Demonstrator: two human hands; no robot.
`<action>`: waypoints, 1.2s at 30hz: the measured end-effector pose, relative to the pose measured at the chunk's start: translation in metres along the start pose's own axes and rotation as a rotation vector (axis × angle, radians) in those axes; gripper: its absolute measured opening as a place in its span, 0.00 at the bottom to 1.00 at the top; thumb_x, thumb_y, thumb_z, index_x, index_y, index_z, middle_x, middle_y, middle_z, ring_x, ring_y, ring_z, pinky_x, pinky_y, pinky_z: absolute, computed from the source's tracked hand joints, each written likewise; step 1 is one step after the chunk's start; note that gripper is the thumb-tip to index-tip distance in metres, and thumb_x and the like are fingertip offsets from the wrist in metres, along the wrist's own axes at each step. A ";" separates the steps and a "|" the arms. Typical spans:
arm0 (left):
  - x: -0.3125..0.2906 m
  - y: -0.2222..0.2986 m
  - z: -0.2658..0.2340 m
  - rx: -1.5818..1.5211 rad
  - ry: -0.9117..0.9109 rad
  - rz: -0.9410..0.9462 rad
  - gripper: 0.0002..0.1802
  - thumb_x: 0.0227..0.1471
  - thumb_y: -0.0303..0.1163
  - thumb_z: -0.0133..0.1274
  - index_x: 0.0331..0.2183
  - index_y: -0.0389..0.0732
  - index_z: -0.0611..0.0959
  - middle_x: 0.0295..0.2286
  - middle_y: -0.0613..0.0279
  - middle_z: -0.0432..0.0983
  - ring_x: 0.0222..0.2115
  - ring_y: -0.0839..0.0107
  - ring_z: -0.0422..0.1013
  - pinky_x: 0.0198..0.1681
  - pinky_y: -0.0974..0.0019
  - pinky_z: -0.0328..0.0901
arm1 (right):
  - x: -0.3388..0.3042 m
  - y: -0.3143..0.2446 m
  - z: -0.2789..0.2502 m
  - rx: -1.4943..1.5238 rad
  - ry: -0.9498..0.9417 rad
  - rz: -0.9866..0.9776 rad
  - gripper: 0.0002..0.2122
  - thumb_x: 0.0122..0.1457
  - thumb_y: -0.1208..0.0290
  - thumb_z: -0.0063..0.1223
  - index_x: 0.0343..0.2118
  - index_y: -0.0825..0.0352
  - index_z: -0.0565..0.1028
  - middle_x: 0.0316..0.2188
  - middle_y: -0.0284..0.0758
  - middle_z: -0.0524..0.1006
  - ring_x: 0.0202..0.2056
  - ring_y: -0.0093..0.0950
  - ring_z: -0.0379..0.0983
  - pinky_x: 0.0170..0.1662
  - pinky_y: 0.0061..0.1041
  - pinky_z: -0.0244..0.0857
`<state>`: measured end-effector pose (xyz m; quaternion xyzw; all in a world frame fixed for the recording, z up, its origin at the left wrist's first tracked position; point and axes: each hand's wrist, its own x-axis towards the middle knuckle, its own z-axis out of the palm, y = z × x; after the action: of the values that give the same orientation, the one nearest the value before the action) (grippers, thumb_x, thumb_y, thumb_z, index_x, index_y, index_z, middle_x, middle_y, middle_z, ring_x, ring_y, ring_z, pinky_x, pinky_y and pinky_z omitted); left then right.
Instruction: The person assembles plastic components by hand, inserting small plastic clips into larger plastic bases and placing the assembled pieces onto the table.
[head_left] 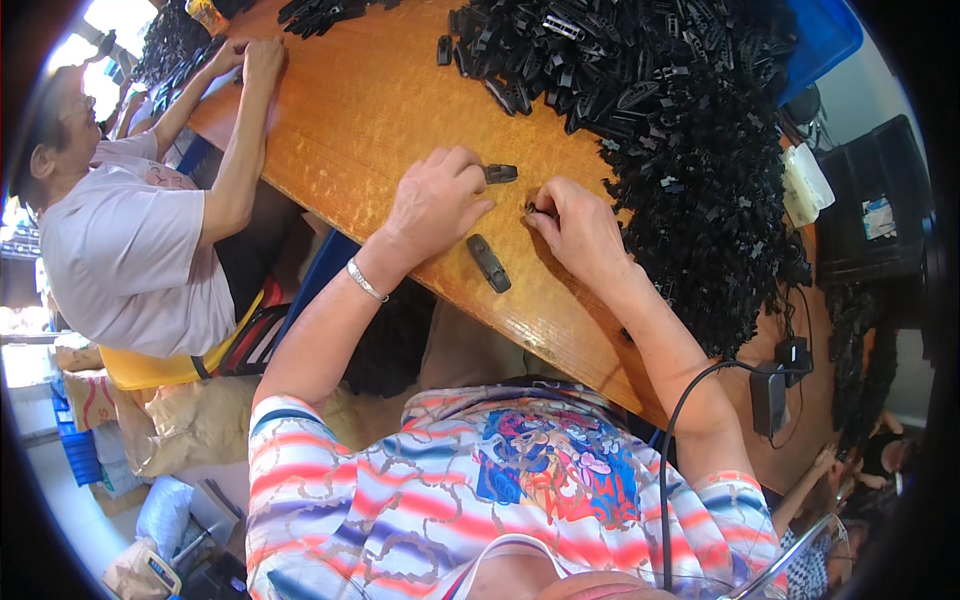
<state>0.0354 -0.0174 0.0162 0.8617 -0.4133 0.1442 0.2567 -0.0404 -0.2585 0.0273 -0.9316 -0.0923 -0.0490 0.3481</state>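
Observation:
My left hand (437,200) rests on the wooden table (350,110) with its fingertips pinching a small dark plastic part (500,173). My right hand (577,228) sits just to the right, fingers closed on another small black piece (537,210) that is mostly hidden by the fingers. A finished-looking oblong black part (488,262) lies on the table between and below my hands. A large heap of black plastic parts (670,110) covers the table beyond my right hand.
Another person in a white shirt (130,250) sits at my left, both hands (250,55) at a second pile of black parts. A blue bin (825,35) stands at the far right. Bags and crates lie on the floor at lower left.

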 end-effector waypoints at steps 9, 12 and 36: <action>-0.013 -0.013 0.008 -0.020 0.120 -0.198 0.12 0.52 0.32 0.71 0.38 0.43 0.86 0.40 0.58 0.79 0.45 0.53 0.75 0.47 0.50 0.69 | 0.025 0.012 0.024 0.157 0.189 -0.105 0.08 0.58 0.79 0.71 0.36 0.68 0.80 0.33 0.43 0.80 0.35 0.44 0.80 0.38 0.40 0.73; -0.013 -0.016 0.011 -0.041 0.097 -0.230 0.13 0.52 0.32 0.71 0.40 0.43 0.88 0.39 0.59 0.78 0.45 0.53 0.74 0.48 0.50 0.68 | 0.032 0.013 0.030 0.192 0.216 -0.134 0.08 0.57 0.80 0.71 0.37 0.68 0.81 0.33 0.42 0.80 0.34 0.42 0.80 0.38 0.38 0.73; 0.011 0.030 0.004 -0.127 0.040 -0.177 0.14 0.53 0.30 0.71 0.42 0.41 0.89 0.40 0.54 0.80 0.46 0.52 0.76 0.49 0.53 0.72 | 0.008 0.027 0.015 0.272 0.217 0.038 0.07 0.58 0.78 0.73 0.37 0.69 0.83 0.34 0.38 0.82 0.31 0.31 0.82 0.37 0.30 0.76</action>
<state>0.0181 -0.0422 0.0279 0.8738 -0.3386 0.1116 0.3307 -0.0269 -0.2675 -0.0001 -0.8667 -0.0421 -0.1299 0.4797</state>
